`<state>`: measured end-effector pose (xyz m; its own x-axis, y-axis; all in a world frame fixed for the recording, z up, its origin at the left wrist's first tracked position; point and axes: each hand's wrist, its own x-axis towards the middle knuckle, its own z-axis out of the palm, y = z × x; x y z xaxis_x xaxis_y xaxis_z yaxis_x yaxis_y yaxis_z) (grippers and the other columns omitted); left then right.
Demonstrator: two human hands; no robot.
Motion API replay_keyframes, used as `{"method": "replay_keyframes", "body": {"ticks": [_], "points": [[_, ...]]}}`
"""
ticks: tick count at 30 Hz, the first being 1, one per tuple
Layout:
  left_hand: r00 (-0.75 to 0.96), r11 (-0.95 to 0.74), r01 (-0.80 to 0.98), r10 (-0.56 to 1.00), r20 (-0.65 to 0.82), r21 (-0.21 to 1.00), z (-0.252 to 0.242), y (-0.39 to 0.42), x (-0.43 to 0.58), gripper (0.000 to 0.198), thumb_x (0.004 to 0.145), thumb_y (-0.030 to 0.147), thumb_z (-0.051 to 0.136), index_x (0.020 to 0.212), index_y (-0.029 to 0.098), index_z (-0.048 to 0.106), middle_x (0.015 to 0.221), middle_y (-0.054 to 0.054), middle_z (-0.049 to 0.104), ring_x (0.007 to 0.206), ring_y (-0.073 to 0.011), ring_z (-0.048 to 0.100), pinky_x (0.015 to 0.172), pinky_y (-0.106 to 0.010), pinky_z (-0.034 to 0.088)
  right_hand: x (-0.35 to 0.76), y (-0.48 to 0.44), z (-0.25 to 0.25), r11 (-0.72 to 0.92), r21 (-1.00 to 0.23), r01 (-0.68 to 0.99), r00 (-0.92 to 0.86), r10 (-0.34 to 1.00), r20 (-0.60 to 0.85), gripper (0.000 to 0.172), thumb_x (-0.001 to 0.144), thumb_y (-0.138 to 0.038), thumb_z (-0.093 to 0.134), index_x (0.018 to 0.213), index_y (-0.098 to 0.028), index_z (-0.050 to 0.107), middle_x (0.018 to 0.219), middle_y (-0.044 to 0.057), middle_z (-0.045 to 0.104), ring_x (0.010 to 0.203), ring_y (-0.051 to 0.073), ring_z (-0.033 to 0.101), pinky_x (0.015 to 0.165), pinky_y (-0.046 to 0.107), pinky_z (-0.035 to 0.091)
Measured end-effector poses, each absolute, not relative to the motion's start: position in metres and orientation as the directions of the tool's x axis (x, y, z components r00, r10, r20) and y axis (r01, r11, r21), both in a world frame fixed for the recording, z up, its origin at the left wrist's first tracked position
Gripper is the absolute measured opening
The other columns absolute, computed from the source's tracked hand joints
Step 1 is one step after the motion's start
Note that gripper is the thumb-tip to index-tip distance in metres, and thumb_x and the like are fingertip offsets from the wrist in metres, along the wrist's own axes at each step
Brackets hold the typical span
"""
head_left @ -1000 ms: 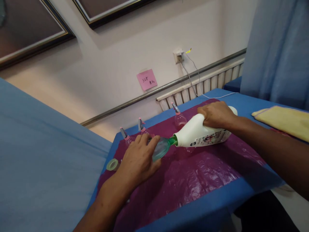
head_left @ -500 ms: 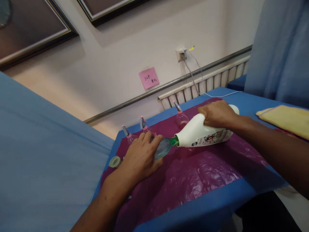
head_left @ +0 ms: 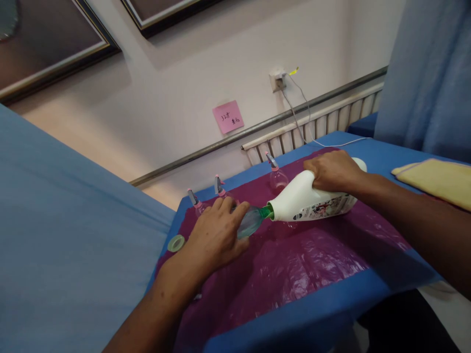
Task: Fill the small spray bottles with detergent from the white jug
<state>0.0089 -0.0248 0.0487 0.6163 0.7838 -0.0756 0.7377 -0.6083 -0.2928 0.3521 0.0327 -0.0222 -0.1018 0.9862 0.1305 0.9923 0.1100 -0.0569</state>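
Note:
My left hand (head_left: 217, 233) is wrapped round a clear bottle (head_left: 249, 223) with a green neck, which is tilted toward the right. In my right hand (head_left: 333, 170) is a large white jug (head_left: 296, 197) with a printed label, gripped by its handle and lying almost level. The jug's mouth meets the green neck of the clear bottle. Behind them stands a clear spray bottle (head_left: 278, 182) with a grey and pink trigger. Two more spray bottles show their trigger heads, one head (head_left: 219, 185) just past my left fingers and another head (head_left: 193, 197) farther left.
A purple plastic sheet (head_left: 294, 274) covers much of the blue table (head_left: 360, 289). A pale green cap (head_left: 175, 243) lies at its left edge. On the right is a folded yellow cloth (head_left: 437, 179). Blue curtains (head_left: 73, 235) hang at both sides; a white cable (head_left: 342, 145) crosses the back.
Both hands keep their grips, and the jug and bottle stay mouth to mouth. The whole view has shifted very slightly.

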Motion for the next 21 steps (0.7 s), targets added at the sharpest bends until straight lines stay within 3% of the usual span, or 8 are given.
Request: {"method": "replay_keyframes", "body": {"ticks": [14,21], "points": [[0.588,-0.596,0.739,0.798,-0.13,-0.313,0.0552,-0.0245,0.0168,0.061,0.094,0.033,0.078,0.152,0.022,0.064,0.145,-0.02,0.068,0.139,-0.0443,0.064,0.112,-0.064,0.06,0.3505,0.0314,-0.018,0.122,-0.035,0.992,-0.117,0.987,0.113,0.025,0.099,-0.033,0.063,0.112,-0.021,0.08,0.104,0.014,0.083,0.083,0.025,0.061,0.071,0.04,0.023],[0.625,-0.621,0.72,0.774,-0.098,-0.311,0.0526,-0.021,0.0129,0.058,0.092,0.035,0.08,0.148,0.026,0.065,0.138,-0.016,0.07,0.13,-0.0399,0.066,0.108,-0.059,0.062,0.3507,0.0346,-0.0201,0.128,-0.029,0.991,-0.124,0.984,0.13,0.024,0.098,-0.034,0.065,0.112,-0.024,0.082,0.102,0.012,0.083,0.084,0.027,0.064,0.071,0.04,0.024]]}}
